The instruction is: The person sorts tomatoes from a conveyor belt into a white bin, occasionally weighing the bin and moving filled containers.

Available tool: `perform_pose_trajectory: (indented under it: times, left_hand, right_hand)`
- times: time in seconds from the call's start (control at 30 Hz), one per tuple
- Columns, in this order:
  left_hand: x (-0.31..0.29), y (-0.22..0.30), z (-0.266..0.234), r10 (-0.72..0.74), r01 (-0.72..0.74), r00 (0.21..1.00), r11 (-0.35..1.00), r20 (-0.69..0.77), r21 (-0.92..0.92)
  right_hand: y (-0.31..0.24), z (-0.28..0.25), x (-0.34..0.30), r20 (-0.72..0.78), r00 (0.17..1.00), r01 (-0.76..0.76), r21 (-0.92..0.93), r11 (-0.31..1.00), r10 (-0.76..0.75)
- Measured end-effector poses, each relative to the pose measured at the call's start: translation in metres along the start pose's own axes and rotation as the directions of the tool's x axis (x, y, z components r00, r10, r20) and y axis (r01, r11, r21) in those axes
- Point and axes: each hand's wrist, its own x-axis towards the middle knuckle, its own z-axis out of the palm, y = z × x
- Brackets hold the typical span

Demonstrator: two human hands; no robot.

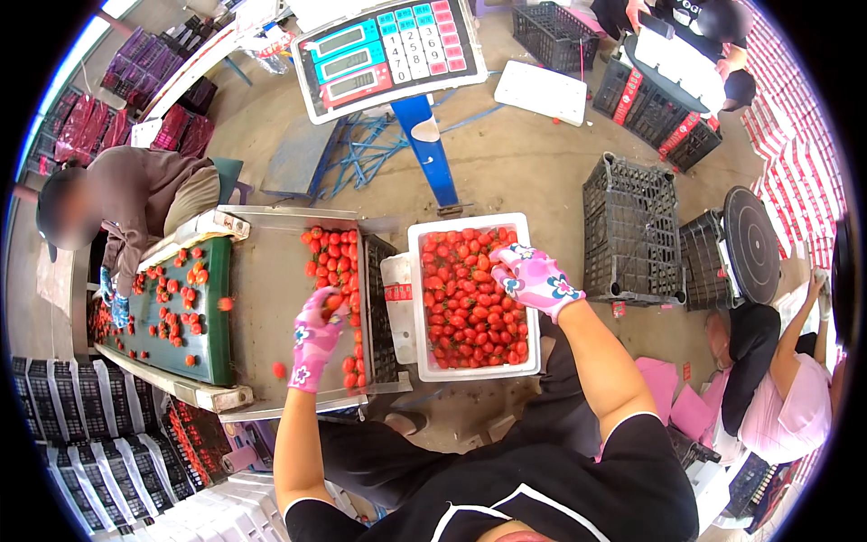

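My left hand (315, 345), in a pink flowered glove, is over the metal sorting tray (271, 262). Its fingers curl around a cherry tomato (333, 303), beside a heap of cherry tomatoes (332, 253) along the tray's right side. A white foam box (414, 298) full of red cherry tomatoes (465, 307) stands in front of me. Over its upper right edge reaches my right hand (537, 276), gloved alike, fingertips bunched just above the fruit. Whatever those fingers pinch is hidden. One loose tomato (279, 369) lies near my left wrist.
A green conveyor belt (215, 307) carries scattered tomatoes at left, where a person in blue gloves (117, 307) works. Beyond the box stands a scale (388, 54) on a blue post (424, 149). Black crates (632, 230) stand at right; other people sit farther right and at the back.
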Motion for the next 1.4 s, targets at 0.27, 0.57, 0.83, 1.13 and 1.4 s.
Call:
perform_pose_trajectory:
  times: [0.27,0.57,0.83,1.13,1.4]
  left_hand:
    - [0.046,0.125,0.118,-0.092,0.048,0.857,0.994,0.507,0.1]
    - [-0.006,0.168,0.053,0.066,-0.105,0.856,0.993,0.512,0.046]
    - [-0.138,0.18,0.08,0.041,0.447,0.616,0.804,0.786,-0.393]
    - [-0.233,0.082,0.19,-0.353,0.812,0.429,0.555,0.832,-0.183]
    - [-0.206,0.028,0.241,-0.448,0.779,0.364,-0.334,0.817,-0.53]
  right_hand:
    - [-0.007,-0.004,0.001,0.058,0.998,-0.012,-0.029,1.0,0.013]
    - [0.006,-0.018,-0.008,0.087,0.994,-0.058,-0.02,0.998,0.059]
    - [-0.001,-0.015,-0.013,0.094,0.991,-0.092,-0.021,0.996,0.094]
    - [0.014,-0.019,-0.016,-0.053,0.998,0.002,0.298,0.955,0.014]
    - [0.067,-0.009,-0.003,0.298,0.904,-0.312,-0.024,0.95,0.305]
